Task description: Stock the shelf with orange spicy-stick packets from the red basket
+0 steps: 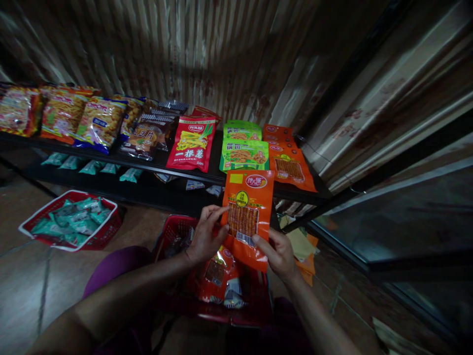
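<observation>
An orange snack packet with a clear window is held up in front of the shelf, above a red basket. My left hand has its fingers at the packet's left edge. At the lower right edge, my right hand grips it with the thumb on the front. Inside the basket below lie another orange packet and a white and dark wrapped piece. Similar orange packets lie on the shelf's right end, beside green packets.
The black shelf also carries a red packet, brown bags and several colourful bags. Teal packets lie on the lower shelf. A second red basket of teal packets stands on the floor at left. A dark post slants at right.
</observation>
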The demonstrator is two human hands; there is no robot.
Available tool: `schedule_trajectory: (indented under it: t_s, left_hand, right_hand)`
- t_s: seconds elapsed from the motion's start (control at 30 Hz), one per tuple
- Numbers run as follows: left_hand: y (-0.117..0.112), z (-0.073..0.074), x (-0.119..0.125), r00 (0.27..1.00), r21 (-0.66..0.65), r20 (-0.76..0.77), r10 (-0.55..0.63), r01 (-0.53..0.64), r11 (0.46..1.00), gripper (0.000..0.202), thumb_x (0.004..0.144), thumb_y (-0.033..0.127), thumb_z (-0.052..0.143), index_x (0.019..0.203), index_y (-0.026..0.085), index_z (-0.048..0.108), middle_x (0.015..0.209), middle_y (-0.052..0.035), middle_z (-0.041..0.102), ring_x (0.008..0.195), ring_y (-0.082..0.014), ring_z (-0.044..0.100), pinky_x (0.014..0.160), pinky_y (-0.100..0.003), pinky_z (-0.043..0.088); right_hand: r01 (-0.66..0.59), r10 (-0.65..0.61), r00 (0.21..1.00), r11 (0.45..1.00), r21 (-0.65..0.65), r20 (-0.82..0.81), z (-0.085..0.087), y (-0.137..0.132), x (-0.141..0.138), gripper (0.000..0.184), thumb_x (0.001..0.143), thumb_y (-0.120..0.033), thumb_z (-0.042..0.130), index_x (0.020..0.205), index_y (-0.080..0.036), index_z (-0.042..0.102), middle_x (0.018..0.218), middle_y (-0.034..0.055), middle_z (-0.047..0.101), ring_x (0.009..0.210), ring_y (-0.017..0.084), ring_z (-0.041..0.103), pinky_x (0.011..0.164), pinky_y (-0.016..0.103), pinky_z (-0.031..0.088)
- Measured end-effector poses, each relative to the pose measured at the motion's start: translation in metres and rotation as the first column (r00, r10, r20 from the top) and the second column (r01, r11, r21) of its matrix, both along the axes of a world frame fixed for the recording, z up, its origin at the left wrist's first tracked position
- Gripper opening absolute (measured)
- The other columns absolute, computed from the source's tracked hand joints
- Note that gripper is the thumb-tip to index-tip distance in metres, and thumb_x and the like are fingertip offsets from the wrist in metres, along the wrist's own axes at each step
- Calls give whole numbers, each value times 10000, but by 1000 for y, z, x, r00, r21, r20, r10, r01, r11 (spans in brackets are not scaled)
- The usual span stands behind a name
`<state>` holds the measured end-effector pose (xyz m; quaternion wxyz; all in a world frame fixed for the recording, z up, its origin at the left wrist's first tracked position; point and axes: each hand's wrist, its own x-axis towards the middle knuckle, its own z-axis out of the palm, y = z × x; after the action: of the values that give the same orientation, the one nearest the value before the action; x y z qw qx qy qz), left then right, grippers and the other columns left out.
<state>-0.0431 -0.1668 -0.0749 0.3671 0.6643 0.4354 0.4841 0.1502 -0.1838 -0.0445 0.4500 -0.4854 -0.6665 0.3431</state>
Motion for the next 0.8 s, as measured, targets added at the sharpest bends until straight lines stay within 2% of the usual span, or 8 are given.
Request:
schedule_trajectory:
  t_s: [0.13, 0.3, 0.4, 0.5, 0.67, 0.8]
  left_hand:
    - [-4, 2, 1, 999, -2, 20, -49, 49, 999, 422, 836, 248, 506, 1257, 234, 476, 1202, -96, 420, 1119, -205, 463, 909, -348, 469]
    - [-6, 3, 2, 982, -69, 125, -143, 153, 986, 440, 854, 315, 507, 1281, 223, 451, 1236, -101, 457, 1161, -209, 460, 962, -362, 426]
    - [-7, 1, 2, 940, -180, 254, -227, 276, 944, 504, 843, 376, 533, 1311, 229, 422, 1269, -100, 488, 1188, -224, 460, 990, -381, 396]
    - [-12, -1, 3, 878, -269, 389, -277, 396, 878, 550, 809, 440, 570, 1296, 217, 442, 1252, -99, 527, 1166, -243, 480, 966, -381, 406]
    - [-18, -3, 9, 800, -332, 546, -248, 478, 813, 560, 686, 560, 651, 1074, 159, 595, 1022, -89, 616, 987, -231, 555, 814, -312, 454]
    - [-13, -8, 12, 785, -495, 616, -60, 446, 746, 465, 695, 592, 617, 760, 132, 610, 699, -31, 586, 681, -143, 551, 683, -265, 438]
  right_hand:
    - [-21, 12, 997, 993, 114, 74, 3, -2, -4, 199, 782, -349, 576, 660, -209, 647, 645, 28, 614, 578, 168, 541, 534, 271, 433]
    - [-68, 42, 989, 981, 180, 143, 0, -3, -2, 155, 823, -282, 531, 800, -212, 667, 801, 58, 658, 719, 196, 610, 633, 295, 482]
    - [-131, 72, 967, 963, 236, 245, -2, -5, -5, 178, 813, -262, 539, 942, -213, 650, 866, 68, 647, 765, 201, 610, 671, 308, 494]
    - [-164, 59, 929, 951, 262, 366, -9, -8, -15, 357, 787, -252, 557, 1141, -208, 572, 890, 73, 622, 772, 197, 601, 681, 312, 506]
    - [-140, 18, 875, 966, 217, 484, -27, -16, -35, 557, 794, -197, 503, 1339, -225, 391, 962, 87, 592, 838, 208, 598, 714, 334, 521]
    - [-152, 31, 842, 971, 183, 539, -33, -17, -37, 640, 791, -211, 519, 1395, -208, 307, 985, 104, 581, 851, 227, 600, 709, 367, 529]
